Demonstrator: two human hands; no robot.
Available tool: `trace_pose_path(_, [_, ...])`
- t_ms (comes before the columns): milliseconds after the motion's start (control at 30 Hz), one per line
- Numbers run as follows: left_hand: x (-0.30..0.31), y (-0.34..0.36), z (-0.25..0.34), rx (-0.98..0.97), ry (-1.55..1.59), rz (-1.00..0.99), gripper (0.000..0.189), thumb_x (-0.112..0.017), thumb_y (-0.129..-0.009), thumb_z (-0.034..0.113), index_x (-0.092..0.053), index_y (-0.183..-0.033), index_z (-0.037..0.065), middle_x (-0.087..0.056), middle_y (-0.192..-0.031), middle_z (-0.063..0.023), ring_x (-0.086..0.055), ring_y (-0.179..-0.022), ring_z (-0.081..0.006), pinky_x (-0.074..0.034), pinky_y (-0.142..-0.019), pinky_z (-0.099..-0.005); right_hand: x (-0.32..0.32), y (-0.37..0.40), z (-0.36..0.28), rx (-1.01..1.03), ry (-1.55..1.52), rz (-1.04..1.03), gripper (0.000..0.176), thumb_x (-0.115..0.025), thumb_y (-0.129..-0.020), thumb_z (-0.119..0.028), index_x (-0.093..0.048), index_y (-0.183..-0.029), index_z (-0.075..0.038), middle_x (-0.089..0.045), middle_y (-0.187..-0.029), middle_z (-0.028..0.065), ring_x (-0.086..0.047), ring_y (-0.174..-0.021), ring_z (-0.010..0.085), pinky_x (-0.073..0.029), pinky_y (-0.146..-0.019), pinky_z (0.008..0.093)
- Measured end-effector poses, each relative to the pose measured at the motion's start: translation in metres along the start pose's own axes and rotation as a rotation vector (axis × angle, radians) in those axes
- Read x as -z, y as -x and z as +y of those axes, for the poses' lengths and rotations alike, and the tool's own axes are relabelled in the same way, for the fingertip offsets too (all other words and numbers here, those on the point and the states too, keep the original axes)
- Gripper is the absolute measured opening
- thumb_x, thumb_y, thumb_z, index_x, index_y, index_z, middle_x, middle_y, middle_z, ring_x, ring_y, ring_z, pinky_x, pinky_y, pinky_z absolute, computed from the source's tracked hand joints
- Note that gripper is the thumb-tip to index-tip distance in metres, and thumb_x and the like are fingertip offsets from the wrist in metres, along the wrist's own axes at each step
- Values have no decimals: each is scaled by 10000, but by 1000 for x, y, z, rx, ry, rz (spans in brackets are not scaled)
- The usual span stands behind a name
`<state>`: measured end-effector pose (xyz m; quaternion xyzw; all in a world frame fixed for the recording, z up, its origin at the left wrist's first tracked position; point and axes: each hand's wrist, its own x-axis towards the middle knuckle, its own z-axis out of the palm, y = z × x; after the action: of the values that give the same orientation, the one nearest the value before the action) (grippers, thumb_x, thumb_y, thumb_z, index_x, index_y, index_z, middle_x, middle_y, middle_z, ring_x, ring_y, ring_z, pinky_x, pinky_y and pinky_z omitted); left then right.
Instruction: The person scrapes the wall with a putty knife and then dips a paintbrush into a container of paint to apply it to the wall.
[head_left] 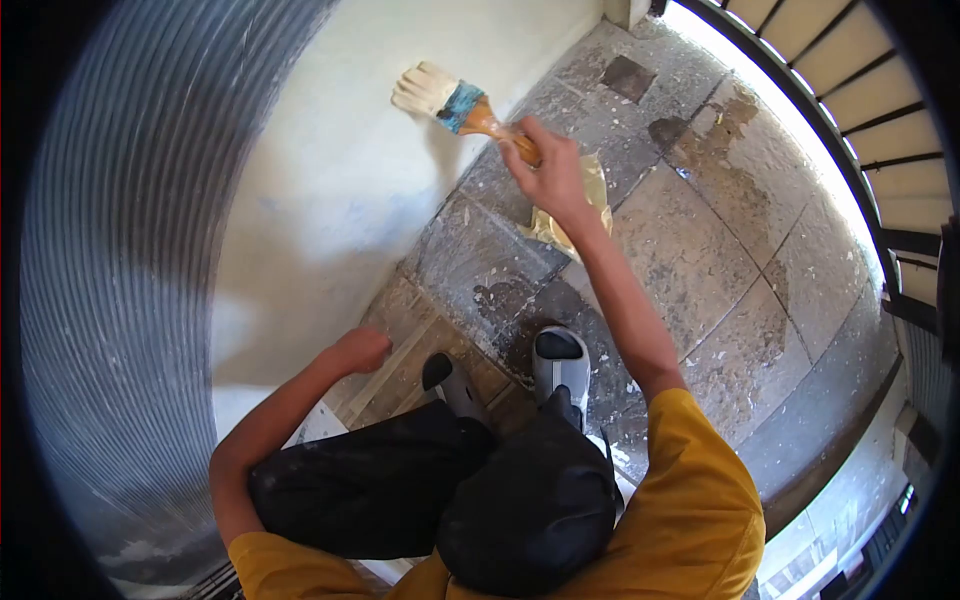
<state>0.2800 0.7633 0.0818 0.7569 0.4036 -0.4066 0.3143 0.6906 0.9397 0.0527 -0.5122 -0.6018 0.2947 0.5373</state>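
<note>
My right hand (pixel 545 170) is closed around the wooden handle of a wide paintbrush (pixel 478 115). Blue-green paint stains the brush's ferrule, and its bristles are clumped with cream paint. The bristle end overlaps the pale painted wall (pixel 350 130) in this view, pointing up and left. Below my right wrist, a cream, paint-covered container (pixel 596 185) rests on the floor, partly hidden by my forearm. My left hand (pixel 362 350) is curled into a fist near the foot of the wall, with nothing showing in it.
Grey corrugated metal sheeting (pixel 130 250) borders the wall on the left. Paint-spattered stone tiles (pixel 720 230) cover the floor, with darker stains in places. A dark barred railing (pixel 850 110) curves along the right. Grey slides (pixel 562 365) are on my feet.
</note>
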Motion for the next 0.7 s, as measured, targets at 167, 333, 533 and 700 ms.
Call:
trace_pose_path(167, [49, 32, 105, -85, 395, -83, 292, -517, -826, 87, -727, -1020, 24, -714, -928, -217, -700, -922, -355, -542, -828, -460, -16, 18, 89, -110, 246, -123, 288, -660, -887, -226, -636, -1120, -57, -686, -798, 233, -668, -743, 442, -537, -669, 496])
trace_pose_path(333, [99, 37, 135, -191, 1104, -258, 337, -479, -876, 15, -687, -1138, -16, -732, -1102, -126, -677, -1062, -242, -513, -920, -368, 45, 50, 92, -260, 225, -47, 355, -686, -857, -258, -628, -1138, -49, -689, -815, 245, -669, -759, 435, -531, -686, 500])
trace_pose_path(533, [195, 6, 169, -184, 524, 126, 340, -491, -871, 16, -681, -1154, 6, -715, -1100, -160, -683, -1029, -286, -518, -897, -397, 140, 74, 48, -475, 63, -24, 391, -741, -818, -235, -610, -1120, -25, -675, -743, 196, -645, -625, 301, -493, -620, 398])
trace_pose_path(700, [261, -23, 200, -457, 390, 253, 269, -549, -864, 39, -685, -1091, -11, -698, -1062, -188, -674, -1022, -328, -527, -879, -392, 200, 68, -9, -507, 190, -90, 373, -737, -826, -204, -602, -1124, -26, -660, -717, 176, -627, -616, 228, -490, -625, 374])
